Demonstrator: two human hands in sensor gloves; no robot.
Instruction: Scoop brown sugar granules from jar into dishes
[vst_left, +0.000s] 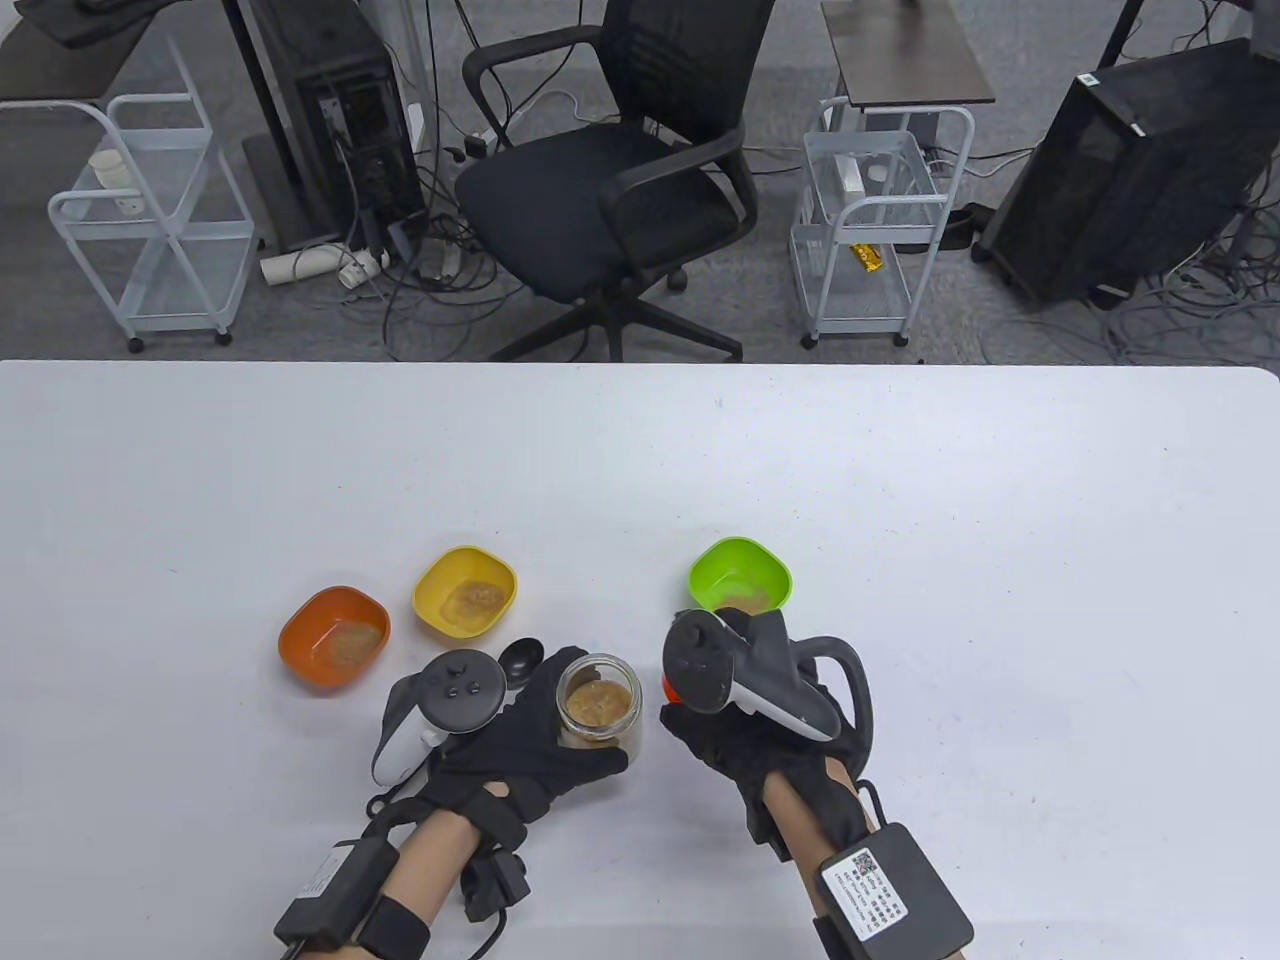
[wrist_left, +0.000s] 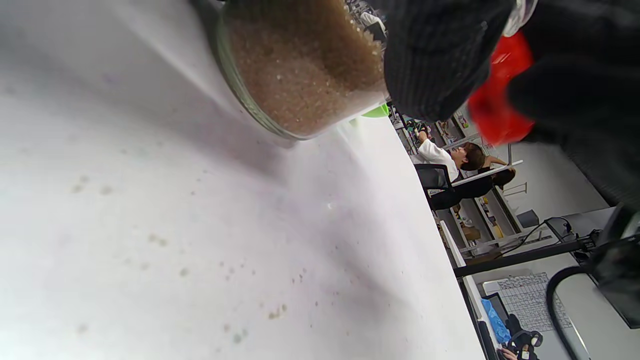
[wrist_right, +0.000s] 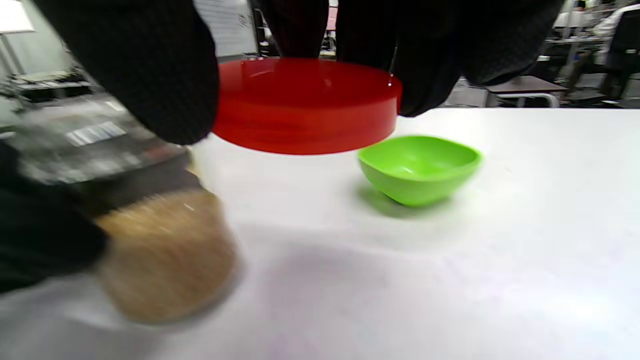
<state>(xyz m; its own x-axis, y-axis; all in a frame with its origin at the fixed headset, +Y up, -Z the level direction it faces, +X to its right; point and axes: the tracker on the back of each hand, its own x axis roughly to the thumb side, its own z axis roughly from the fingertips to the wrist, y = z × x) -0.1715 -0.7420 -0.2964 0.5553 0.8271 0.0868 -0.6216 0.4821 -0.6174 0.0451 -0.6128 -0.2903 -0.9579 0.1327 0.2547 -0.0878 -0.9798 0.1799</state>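
Note:
A glass jar of brown sugar stands open on the white table. My left hand grips its side; the jar fills the top of the left wrist view. My right hand holds the red lid in its fingertips, just right of the jar and above the table; only a sliver of the lid shows in the table view. An orange dish, a yellow dish and a green dish each hold some sugar. A black spoon lies behind the jar.
The dishes stand in a row behind my hands. Stray sugar grains dot the table in the left wrist view. An office chair and wire carts stand beyond the table's far edge.

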